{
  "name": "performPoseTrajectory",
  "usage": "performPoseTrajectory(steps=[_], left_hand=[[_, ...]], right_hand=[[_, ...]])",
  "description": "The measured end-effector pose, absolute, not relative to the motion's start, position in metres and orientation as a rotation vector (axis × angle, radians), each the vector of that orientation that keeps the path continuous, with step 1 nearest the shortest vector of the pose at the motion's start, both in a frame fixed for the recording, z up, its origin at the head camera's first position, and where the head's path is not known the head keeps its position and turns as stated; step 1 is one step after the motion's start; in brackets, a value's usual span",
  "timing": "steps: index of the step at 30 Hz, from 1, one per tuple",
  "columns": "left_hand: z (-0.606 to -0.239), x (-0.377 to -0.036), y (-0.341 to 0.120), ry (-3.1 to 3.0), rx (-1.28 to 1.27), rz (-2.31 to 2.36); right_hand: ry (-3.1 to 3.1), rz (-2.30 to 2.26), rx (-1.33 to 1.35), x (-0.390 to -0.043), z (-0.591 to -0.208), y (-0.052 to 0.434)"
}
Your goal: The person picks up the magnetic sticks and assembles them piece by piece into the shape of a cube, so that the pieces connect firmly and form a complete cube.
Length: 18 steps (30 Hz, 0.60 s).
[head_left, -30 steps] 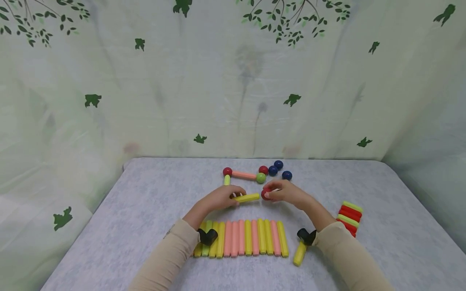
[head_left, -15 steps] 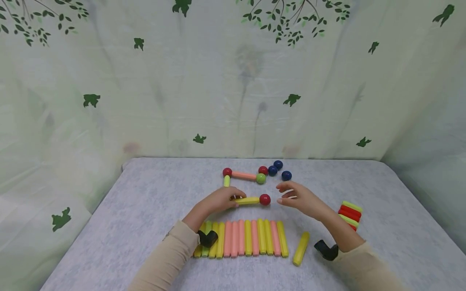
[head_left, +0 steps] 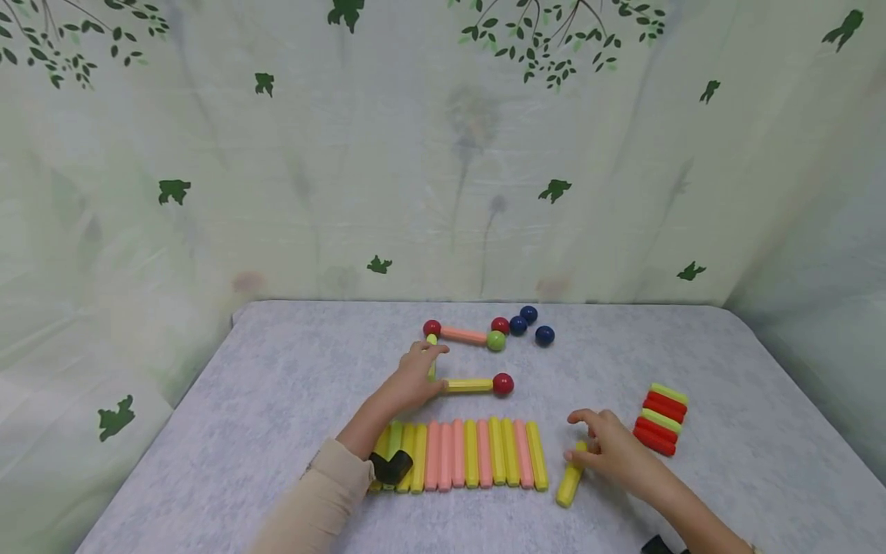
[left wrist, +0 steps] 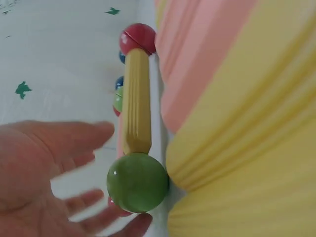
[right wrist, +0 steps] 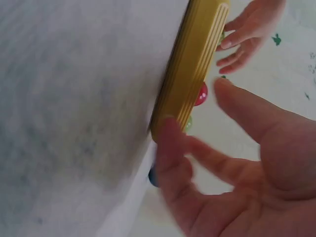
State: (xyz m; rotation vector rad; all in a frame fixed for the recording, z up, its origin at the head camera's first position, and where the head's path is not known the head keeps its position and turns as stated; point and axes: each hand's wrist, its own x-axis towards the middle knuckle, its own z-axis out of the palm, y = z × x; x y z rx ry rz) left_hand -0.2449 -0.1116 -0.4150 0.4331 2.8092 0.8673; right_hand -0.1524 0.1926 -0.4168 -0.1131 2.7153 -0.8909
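Observation:
A yellow rod [head_left: 467,385] lies on the table, with a red ball [head_left: 503,385] at its right end and a green ball [left wrist: 138,182] at its other end. My left hand [head_left: 414,378] has its fingers spread around that green ball, hiding it in the head view. A yellow-green rod [head_left: 432,369] runs from there back to another red ball [head_left: 432,329], which joins a pink rod [head_left: 464,335] and a second green ball [head_left: 496,341]. My right hand [head_left: 612,454] hovers with parted fingers around the far end of a loose yellow rod [head_left: 569,481]; contact is unclear.
A row of yellow, pink and green rods [head_left: 459,454] lies in front of the joined pieces. Several short red and yellow-green rods [head_left: 661,419] lie at the right. Loose blue balls [head_left: 544,335] and a red ball [head_left: 501,325] sit at the back.
My right hand has let go of the red ball, now on the yellow rod's end, and moved toward the loose yellow rod. My left hand has released the joined yellow rod and shifted left.

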Motion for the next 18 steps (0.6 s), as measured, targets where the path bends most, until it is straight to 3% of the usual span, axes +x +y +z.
performPoseTrajectory(steps=[5,10,18], left_hand=[[-0.42,-0.24,-0.116,2.762,0.194,1.048],[-0.424,-0.239,-0.12,2.721,0.17,1.112],[-0.431,-0.24,-0.126,2.693,0.219,1.178]], right_hand=[[2.657,-0.767,-0.041,-0.148,-0.422,0.189],[2.667,-0.781,-0.034,-0.156,-0.417,0.186],[2.638,-1.361,-0.128,-0.202,-0.403,0.178]])
